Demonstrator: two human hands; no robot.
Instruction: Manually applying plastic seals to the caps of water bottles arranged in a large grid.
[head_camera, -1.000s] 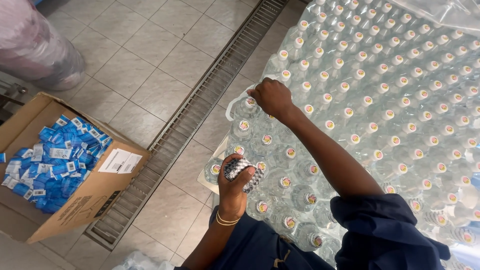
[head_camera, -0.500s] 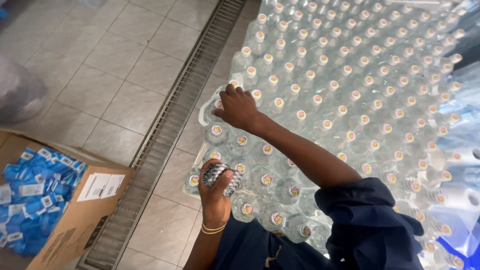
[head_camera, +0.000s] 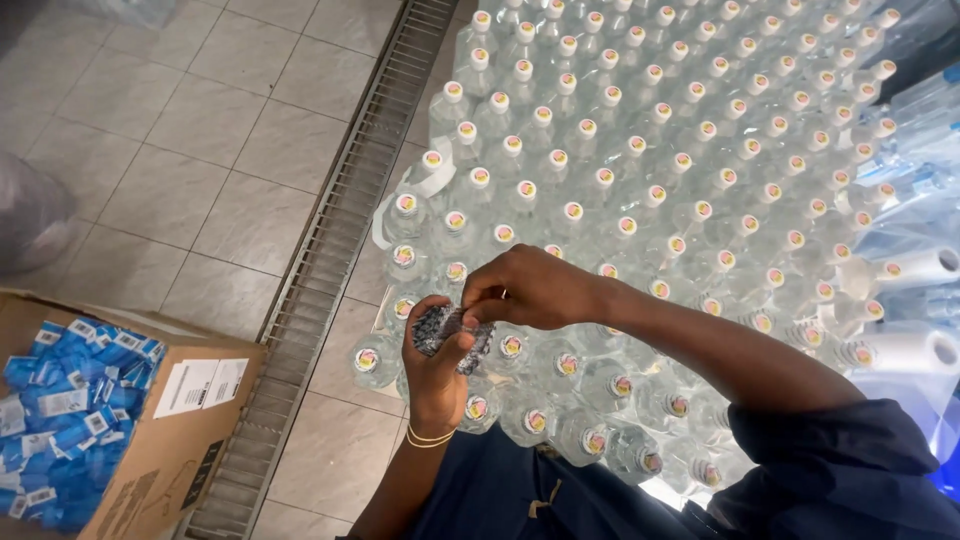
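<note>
Silvery-grey, a small stack of patterned labels (head_camera: 452, 335) sits clamped in the left hand (head_camera: 436, 365), fingers wrapped round it, gold bangles at the wrist. The right hand (head_camera: 530, 288) meets it from two o'clock, fingertips pinching the stack's top edge. Beneath both stand clear plastic bottles with white caps (head_camera: 640, 170), spreading to one o'clock. At nine o'clock runs a metal floor drain grate (head_camera: 320, 270); at eight, a cardboard box of blue packets (head_camera: 110, 430).

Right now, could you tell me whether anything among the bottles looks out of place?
Yes: a white loop hangs loose on the bottles at the stack's left edge, where no other bottle shows one. Otherwise the rows stand upright and even.
</note>
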